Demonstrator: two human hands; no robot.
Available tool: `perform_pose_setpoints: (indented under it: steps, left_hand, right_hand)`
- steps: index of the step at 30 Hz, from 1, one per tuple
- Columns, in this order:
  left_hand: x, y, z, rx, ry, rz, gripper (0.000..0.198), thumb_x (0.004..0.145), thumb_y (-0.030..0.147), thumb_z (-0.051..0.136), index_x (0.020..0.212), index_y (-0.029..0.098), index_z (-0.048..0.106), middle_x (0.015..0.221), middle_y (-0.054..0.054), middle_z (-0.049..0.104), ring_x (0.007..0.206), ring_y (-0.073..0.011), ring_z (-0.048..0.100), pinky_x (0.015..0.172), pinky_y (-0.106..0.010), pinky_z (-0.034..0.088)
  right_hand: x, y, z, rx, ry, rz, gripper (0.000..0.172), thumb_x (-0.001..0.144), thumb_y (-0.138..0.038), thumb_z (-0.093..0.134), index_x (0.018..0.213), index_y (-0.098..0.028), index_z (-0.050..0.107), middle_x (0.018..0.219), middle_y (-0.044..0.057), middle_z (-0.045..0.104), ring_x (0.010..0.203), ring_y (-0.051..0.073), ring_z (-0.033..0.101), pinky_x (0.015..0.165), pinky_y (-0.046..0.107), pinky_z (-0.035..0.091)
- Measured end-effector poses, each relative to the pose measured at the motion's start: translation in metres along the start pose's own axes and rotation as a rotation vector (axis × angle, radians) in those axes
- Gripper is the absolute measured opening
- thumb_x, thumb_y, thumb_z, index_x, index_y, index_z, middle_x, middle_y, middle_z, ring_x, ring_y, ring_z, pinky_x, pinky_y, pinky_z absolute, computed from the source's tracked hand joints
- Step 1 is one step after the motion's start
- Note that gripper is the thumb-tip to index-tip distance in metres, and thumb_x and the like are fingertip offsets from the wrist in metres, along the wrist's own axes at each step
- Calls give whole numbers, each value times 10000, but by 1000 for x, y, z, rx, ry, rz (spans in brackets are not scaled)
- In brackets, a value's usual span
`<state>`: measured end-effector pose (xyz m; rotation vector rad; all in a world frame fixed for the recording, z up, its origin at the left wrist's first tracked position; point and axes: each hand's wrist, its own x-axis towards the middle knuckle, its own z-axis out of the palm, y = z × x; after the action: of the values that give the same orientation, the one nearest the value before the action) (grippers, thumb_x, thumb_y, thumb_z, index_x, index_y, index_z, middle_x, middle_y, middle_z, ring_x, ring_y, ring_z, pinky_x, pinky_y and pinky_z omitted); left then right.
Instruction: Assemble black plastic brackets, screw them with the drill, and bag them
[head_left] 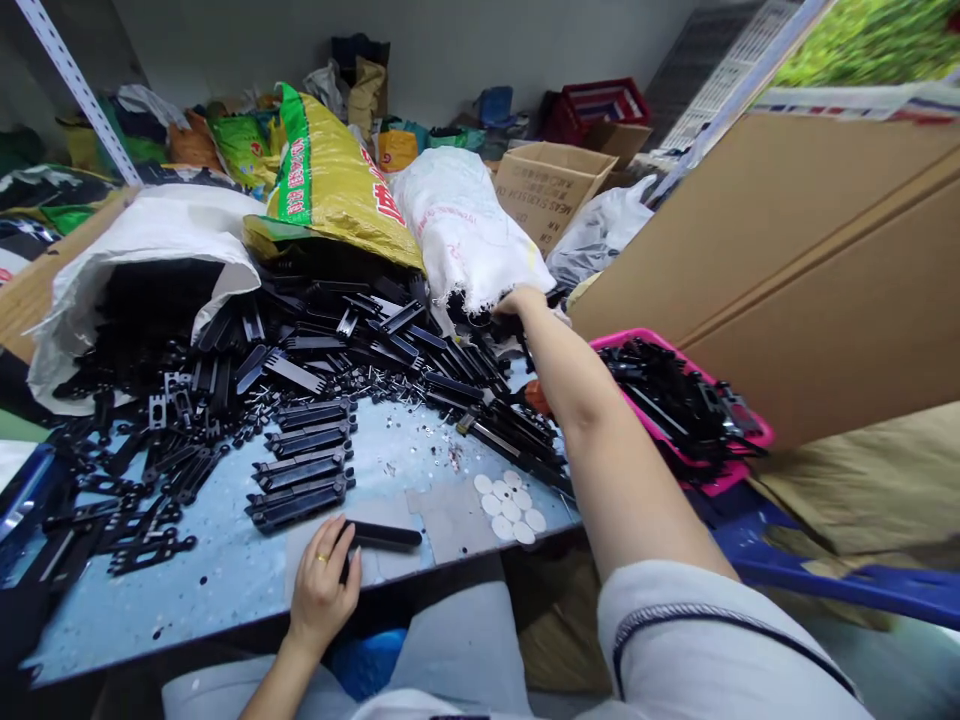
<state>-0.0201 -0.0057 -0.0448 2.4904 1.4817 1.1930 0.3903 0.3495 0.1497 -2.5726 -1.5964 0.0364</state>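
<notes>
My left hand rests near the front edge of the light blue table, fingers closed on a long black plastic strip that lies flat on a grey sheet. My right hand reaches far forward into the heap of black plastic parts by a white woven sack; its fingers are curled down into the parts and mostly hidden. A row of stacked black strips lies just beyond my left hand. Several white round discs sit right of the strip.
A pink tray full of black parts stands right of my arm on a blue stool. A large cardboard sheet leans at the right. A yellow-green sack, an open white sack and cardboard boxes crowd the back.
</notes>
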Motion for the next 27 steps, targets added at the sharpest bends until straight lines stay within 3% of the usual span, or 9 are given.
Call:
perform_pose_setpoints:
  steps: [4,7,10,14,16,19,22,24,27]
  left_hand:
    - [8,9,-10,67,-61,8,311,861,173,519,1171,178,544,1169,-133,597,1163,-284,512,967,-493,406]
    - [26,19,-16,81,-290,126,327,873,226,516,1197,190,533,1166,-117,600,1148,-276,508,1006,-517,331]
    - [42,25,-16,106,-516,179,307,893,199,480,1195,190,539,1067,-100,627,1010,-229,562,906,-429,396]
    - [48,24,-15,197,-609,109,277,912,156,428,1156,174,559,925,-83,624,882,-215,566,752,-347,415]
    - [45,24,-15,217,-613,44,264,913,190,446,1150,168,560,932,-88,615,887,-228,562,748,-349,415]
    - [40,26,-9,221,-612,-51,309,906,225,475,1203,161,526,990,-105,601,936,-245,551,777,-358,422]
    - [37,28,-2,197,-603,-76,353,909,244,473,1252,162,488,1031,-113,590,975,-245,540,805,-355,431]
    - [36,27,-1,178,-606,-61,344,918,245,457,1252,170,485,1009,-102,593,957,-231,547,810,-344,437]
    - [35,24,-6,161,-624,-15,323,925,213,435,1242,173,484,948,-84,601,902,-211,562,802,-332,442]
  right_hand:
    - [-29,-40,-12,16,-6,-150,667,706,-510,698,1148,-25,574,1093,185,606,1006,253,572,862,323,453]
    - [-67,-58,-8,-29,68,-275,497,839,-430,580,1172,-61,560,1145,182,574,1015,255,565,861,337,438]
    - [-111,-62,-6,-92,119,-369,444,875,-421,525,1175,-96,565,1212,176,512,1039,269,536,856,360,420]
    - [-175,-45,1,-103,215,-536,465,939,-454,362,974,-96,657,1091,159,541,1048,272,496,846,348,397]
    - [-211,-30,19,-51,195,-528,526,972,-429,245,916,-120,667,1017,136,555,925,226,542,778,311,403]
    - [-268,-8,67,17,129,-535,448,980,-366,235,1046,-155,624,1070,113,548,786,175,557,670,272,392]
    - [-312,7,120,55,78,-783,350,953,-253,329,1241,-180,513,1245,110,496,916,187,534,714,267,396]
    - [-322,12,141,43,119,-864,371,925,-188,362,1272,-180,492,1317,117,463,1023,211,488,797,298,386]
    - [-307,20,141,15,244,-813,378,902,-126,347,1225,-172,539,1327,126,469,1097,239,440,854,342,352]
